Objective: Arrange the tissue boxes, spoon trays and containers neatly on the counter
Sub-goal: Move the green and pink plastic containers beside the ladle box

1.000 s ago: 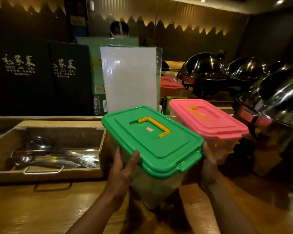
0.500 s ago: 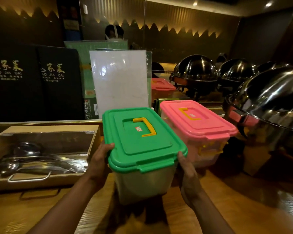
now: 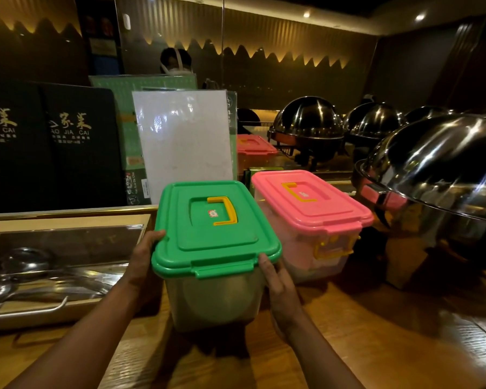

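The green-lidded container [image 3: 216, 220] stands upright near the middle of the wooden counter [image 3: 376, 346], its translucent body down at the counter surface, though whether it rests there or is just lifted cannot be told. A yellow handle [image 3: 222, 210] lies flat in the lid's recess. The left grip [image 3: 142, 262] clasps the container's left side, thumb hooked over the lid's rim. The right grip [image 3: 278, 287] presses flat against the near right corner, thumb reaching up to the rim and the other fingers hidden behind the wall. Just beside it on the right, slightly farther back, sits a pink-lidded container [image 3: 309, 203] of the same kind, with a narrow gap between the two. To the left, a spoon tray [image 3: 68, 220] holds steel ladles [image 3: 26, 259]. Behind the containers a white laminated sheet [image 3: 183, 141] stands upright, with black menu covers [image 3: 79, 147] to its left. At the far right, a second pink-lidded container [image 3: 253, 144] sits beyond the sheet, and polished chafing-dish domes [image 3: 438, 169] line the right side.
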The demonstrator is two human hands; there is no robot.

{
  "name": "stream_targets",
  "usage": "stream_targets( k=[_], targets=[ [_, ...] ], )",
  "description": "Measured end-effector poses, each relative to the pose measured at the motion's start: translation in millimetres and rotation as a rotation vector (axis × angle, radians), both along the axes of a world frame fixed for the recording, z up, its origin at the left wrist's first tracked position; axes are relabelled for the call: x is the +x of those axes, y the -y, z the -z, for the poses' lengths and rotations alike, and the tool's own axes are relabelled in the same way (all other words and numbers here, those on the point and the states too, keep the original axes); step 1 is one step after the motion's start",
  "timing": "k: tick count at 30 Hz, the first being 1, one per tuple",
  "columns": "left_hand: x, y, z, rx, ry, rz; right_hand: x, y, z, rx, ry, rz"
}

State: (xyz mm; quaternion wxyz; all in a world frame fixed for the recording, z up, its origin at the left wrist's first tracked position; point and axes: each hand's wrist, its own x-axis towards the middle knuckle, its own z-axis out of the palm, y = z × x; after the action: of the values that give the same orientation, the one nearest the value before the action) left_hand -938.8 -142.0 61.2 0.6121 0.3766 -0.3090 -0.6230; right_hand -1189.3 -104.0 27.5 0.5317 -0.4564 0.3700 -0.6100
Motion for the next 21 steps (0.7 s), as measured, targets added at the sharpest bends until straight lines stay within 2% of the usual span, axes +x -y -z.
stream_targets(
  k=[9,12,16,21],
  targets=[
    [-3.3,-8.6,-2.4,0.027,0.028,-0.052,-5.9,3.3,2.8,0.009,-0.032,-0.039],
    [3.2,-11.0,-4.5,0.066,0.115,-0.1,-10.1,2.4,0.1,0.026,-0.058,-0.05],
    [-2.0,-22.8,-29.9,-0.001,0.532,-0.327,-23.2,0.0,-7.1,0.064,-0.115,-0.085],
    [-32.6,-41.3,-58.6,-0.364,1.036,-0.431,-41.4,-6.9,-22.1,0.182,-0.207,0.042]
  ],
)
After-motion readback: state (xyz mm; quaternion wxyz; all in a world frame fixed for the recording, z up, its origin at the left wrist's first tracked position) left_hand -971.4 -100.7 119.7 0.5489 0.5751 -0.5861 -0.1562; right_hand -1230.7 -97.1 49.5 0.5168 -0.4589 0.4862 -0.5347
